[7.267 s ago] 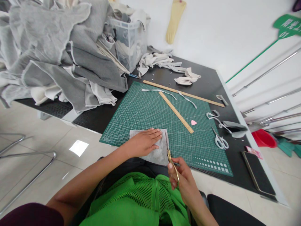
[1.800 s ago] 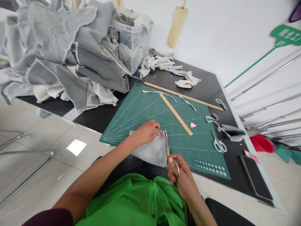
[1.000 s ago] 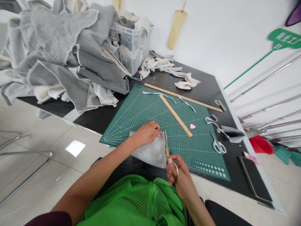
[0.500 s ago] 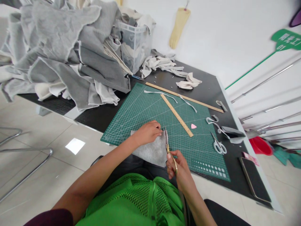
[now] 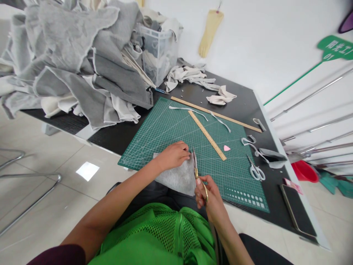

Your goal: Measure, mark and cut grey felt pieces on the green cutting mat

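Note:
My left hand (image 5: 172, 155) pinches the far corner of a grey piece of fabric (image 5: 178, 177) that overhangs the near edge of the green cutting mat (image 5: 171, 129). In my right hand (image 5: 208, 197) are gold-handled scissors (image 5: 197, 173), fingers through the loops. Their blades run along the fabric's right edge, tips close to my left fingertips. Whether the blades are parted is hard to tell.
Two wooden rulers (image 5: 206, 134) and thin fabric strips (image 5: 187, 109) lie on the mat, beside a pink chalk piece (image 5: 226, 148). White scissors (image 5: 256, 170), a phone (image 5: 299, 209), a clear bin (image 5: 157, 55) and a big heap of grey cloth (image 5: 77, 62) sit on the black table (image 5: 242, 103).
My left hand went from lying flat on the fabric to pinching its far corner. The scissors have advanced along the fabric's right edge toward that corner.

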`<state>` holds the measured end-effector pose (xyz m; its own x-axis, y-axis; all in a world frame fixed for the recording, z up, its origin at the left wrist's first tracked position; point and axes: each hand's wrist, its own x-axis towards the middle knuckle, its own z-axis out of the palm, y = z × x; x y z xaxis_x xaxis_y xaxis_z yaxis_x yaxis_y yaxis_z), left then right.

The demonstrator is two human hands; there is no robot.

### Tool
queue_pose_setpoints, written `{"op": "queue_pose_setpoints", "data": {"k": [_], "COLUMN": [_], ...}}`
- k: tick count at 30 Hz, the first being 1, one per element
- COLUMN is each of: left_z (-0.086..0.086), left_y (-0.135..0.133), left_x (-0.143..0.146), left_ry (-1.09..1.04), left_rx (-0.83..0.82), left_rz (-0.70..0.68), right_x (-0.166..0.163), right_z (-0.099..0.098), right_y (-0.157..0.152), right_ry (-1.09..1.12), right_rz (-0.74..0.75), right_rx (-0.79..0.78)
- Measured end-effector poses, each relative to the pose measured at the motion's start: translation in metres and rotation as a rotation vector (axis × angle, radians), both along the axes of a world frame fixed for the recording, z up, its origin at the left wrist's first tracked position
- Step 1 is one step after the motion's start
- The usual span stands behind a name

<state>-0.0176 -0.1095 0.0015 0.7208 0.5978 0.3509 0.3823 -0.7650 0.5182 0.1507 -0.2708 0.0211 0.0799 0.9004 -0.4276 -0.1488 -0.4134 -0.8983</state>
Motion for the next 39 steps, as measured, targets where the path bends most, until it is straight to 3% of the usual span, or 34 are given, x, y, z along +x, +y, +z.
{"op": "queue_pose_setpoints", "data": {"k": [19,25,39], "left_z": [0.0041,0.0077,0.0024], "left_y": [-0.0004,-0.0042,0.0003], "left_x": [0.0004,0.0018,0.0006], "left_ry": [-0.020,0.018,-0.018], "left_rx": [-0.023,0.039,0.005], "left_rz": [-0.010,0.069,0.044], "right_x": [-0.0081,-0.0074,-0.0056], "right_z": [0.0072,0.0066,0.0063], "right_y": [-0.0025,-0.0041,-0.0069], "right_ry": [-0.019,-0.002,0.028], "right_rz": [-0.014,-0.010,-0.013], "right_rx": [0.044,0.064,0.053]}}
